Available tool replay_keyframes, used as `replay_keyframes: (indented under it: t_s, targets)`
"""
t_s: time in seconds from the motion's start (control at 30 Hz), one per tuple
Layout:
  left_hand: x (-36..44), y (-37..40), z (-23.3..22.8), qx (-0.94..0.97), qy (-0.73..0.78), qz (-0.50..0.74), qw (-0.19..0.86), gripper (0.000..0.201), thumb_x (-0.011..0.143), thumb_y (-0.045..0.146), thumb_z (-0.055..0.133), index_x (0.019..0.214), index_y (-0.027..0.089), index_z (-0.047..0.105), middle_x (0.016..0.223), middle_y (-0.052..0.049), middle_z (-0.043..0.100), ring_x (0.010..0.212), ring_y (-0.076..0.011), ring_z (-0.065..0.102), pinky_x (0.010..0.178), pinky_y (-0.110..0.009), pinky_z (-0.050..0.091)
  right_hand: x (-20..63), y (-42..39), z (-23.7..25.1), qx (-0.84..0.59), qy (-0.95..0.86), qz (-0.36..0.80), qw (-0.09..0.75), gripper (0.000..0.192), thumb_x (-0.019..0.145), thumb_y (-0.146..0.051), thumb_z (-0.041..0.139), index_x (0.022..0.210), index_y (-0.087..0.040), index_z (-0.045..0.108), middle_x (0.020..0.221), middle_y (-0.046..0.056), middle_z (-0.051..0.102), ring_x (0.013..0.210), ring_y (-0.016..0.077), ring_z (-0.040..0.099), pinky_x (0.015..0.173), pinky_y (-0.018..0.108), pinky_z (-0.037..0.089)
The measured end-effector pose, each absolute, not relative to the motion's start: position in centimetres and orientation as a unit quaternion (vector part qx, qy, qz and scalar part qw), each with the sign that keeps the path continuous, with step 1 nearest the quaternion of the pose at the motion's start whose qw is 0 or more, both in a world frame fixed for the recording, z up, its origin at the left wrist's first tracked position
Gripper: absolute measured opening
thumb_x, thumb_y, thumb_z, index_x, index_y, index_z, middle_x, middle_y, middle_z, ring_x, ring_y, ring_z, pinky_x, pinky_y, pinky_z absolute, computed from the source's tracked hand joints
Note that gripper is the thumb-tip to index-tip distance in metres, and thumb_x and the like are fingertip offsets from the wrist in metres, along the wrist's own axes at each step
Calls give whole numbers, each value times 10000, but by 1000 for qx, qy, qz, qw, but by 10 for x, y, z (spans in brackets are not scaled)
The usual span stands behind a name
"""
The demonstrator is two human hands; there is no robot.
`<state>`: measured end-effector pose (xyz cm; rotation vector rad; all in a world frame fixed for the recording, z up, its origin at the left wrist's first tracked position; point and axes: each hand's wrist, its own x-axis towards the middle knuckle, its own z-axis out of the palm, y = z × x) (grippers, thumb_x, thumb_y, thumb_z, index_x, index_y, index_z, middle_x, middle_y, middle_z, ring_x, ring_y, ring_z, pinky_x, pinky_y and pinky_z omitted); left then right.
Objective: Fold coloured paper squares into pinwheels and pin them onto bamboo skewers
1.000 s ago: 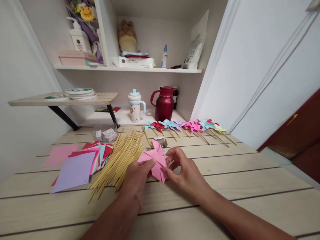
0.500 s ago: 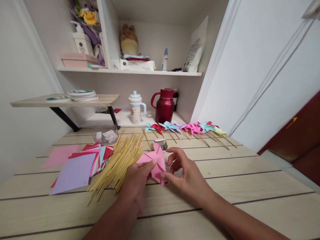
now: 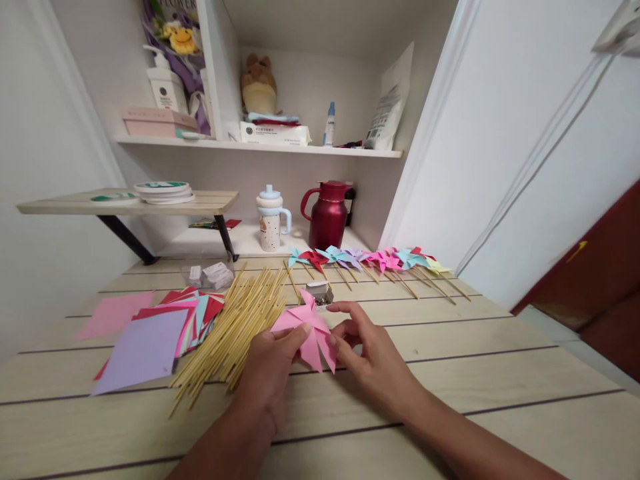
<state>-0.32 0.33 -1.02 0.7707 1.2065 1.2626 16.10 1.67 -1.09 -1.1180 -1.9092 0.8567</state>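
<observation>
A pink paper pinwheel (image 3: 315, 341), its blades folded toward the middle, is between my hands above the table. My left hand (image 3: 274, 357) grips it from the left, with the thumb pressed on its centre. On the right, the thumb and a finger of my right hand (image 3: 369, 350) pinch the edge of a blade, while the index finger reaches out above. Just behind the pinwheel stands a small open box (image 3: 320, 297) holding little metal pieces too small to name. A loose pile of thin wooden sticks (image 3: 240, 320) lies beside my left hand.
Left of the sticks are coloured paper squares (image 3: 143, 340) and a clear container (image 3: 207, 273) with small boxes. Finished pinwheels (image 3: 384, 260) on sticks line the back right. Behind stand a cup (image 3: 270, 223) and a red jug (image 3: 327, 217). A raised shelf (image 3: 65, 205) overhangs the left.
My right thumb and finger have closed on the pinwheel's right side. A blade there has shifted, leaving two points spread at the bottom. The view has tilted slightly.
</observation>
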Motion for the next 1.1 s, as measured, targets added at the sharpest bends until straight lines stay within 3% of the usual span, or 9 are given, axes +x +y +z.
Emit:
replay_keyframes:
  t_s: [0.43,0.63,0.8,0.93,1.1]
  targets:
    - [-2,2,-9,326,498,548,587,312,608,402,810,722,118,750,699,-95,729,667,-214,650,745,-342,495,162,17,-10,-449,-736,344,373,398,918,-271,454,1315,-247,436,673,-32,633,627,184,626,615,281,433]
    - [-3,0,-7,344,514,545,566,289,631,428,781,643,146,722,689,-71,712,692,-223,637,752,-345,483,168,20,-3,-417,-683,382,462,343,977,-459,392,1215,-248,520,734,-12,634,741,182,617,726,303,453]
    - [-2,0,-5,386,534,529,534,290,659,427,760,714,142,747,723,-73,724,750,-245,648,723,-328,466,173,32,-5,-413,-588,493,491,471,872,-506,593,1260,-249,516,1087,51,651,1000,200,609,883,329,456]
    - [0,-1,-4,420,528,521,523,286,668,413,754,765,145,773,738,-77,741,745,-247,659,690,-309,461,172,36,-4,-410,-513,596,461,718,692,-414,802,1318,-227,504,1183,84,633,1030,217,623,910,348,459]
    - [0,0,-4,440,547,503,505,266,668,413,747,696,149,766,690,-81,737,689,-243,657,633,-296,452,171,32,2,-358,-525,660,401,504,624,-357,845,1061,-150,700,1038,96,720,894,203,655,832,321,475]
